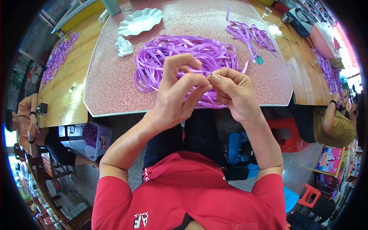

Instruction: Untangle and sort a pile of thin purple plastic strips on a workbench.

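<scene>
A loose heap of shiny purple ribbon (180,46) lies on the pink speckled table in front of me. Over its near side, my left hand (176,90) and my right hand (235,92) meet fingertip to fingertip. Thumb and index finger of each are pinched together on a narrow bit of purple ribbon, mostly hidden by the fingers. Something small and dark shows between the right fingertips, too small to name. The other left fingers are curled and raised; those of the right are folded in. Ribbon strands run behind both hands.
A white scalloped dish (140,22) and a crumpled white tissue (124,46) lie at the far left. A smaller ribbon bundle (249,34) and a green piece (259,60) are at the right. People sit at wooden tables on both sides; a plastic bin (100,142) stands lower left.
</scene>
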The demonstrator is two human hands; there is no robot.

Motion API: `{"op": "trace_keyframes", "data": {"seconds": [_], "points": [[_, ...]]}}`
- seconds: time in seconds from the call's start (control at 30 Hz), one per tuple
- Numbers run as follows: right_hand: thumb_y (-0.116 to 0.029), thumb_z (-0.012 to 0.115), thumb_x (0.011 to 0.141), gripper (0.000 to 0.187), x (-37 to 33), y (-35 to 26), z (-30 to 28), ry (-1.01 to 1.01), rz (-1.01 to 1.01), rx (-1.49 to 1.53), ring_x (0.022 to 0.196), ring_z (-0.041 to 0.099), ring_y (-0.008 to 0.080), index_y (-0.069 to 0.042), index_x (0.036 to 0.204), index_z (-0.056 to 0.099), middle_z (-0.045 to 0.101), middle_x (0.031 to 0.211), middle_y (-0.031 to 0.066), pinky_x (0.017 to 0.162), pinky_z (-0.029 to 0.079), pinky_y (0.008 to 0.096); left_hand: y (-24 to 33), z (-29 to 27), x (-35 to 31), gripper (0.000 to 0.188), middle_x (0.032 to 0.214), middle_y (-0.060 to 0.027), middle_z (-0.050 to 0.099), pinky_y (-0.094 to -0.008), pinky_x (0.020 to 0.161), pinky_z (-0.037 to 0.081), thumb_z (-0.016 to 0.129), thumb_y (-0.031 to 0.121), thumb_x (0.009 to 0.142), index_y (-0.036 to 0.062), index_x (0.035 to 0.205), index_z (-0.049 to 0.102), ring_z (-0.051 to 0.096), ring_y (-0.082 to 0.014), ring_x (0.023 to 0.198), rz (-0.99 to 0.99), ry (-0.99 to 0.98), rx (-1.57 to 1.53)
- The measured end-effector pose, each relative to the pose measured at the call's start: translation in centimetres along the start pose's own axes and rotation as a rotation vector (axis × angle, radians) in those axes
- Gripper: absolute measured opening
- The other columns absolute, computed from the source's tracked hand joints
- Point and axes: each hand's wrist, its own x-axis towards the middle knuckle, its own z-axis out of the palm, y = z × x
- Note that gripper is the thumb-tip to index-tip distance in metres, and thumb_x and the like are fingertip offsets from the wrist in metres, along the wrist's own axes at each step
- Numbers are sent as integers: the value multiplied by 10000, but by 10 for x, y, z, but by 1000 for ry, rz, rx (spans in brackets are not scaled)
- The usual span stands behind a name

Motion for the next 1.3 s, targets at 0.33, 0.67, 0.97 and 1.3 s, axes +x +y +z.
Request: {"op": "trace_keyframes", "data": {"seconds": [0.33,0.67,0.97,1.3], "points": [[54,632,862,128,10,18,3,-24,-891,-582,702,529,83,-29,960,638,585,881,39,568,425,217,6,11,-1,174,997,0,610,-268,839,466,587,242,987,77,1043,599,574,-85,912,-1026,70,-1456],[50,691,822,130,3,8,-2,52,-1009,-895,719,559,95,-20,929,663,613,894,74,582,439,222,14,9,-8,123,1042,-40,604,-250,854,468,600,120,969,36,1055,626,567,-88,943,-846,130,-1103],[66,644,863,89,-3,10,5,73,-791,-674,745,534,48,10,932,641,600,941,41,619,427,187,8,21,-11,105,1053,-55,523,-251,894,452,607,57,955,-4,1027,562,541,-108,979,-584,162,-804],[12,601,908,43,-8,2,20,56,-504,-329,664,463,3,20,931,636,576,854,-10,572,361,160,-2,24,-14,131,1047,-78,524,-284,845,465,605,76,956,14,1044,532,551,-137,962,-509,129,-752]]}}
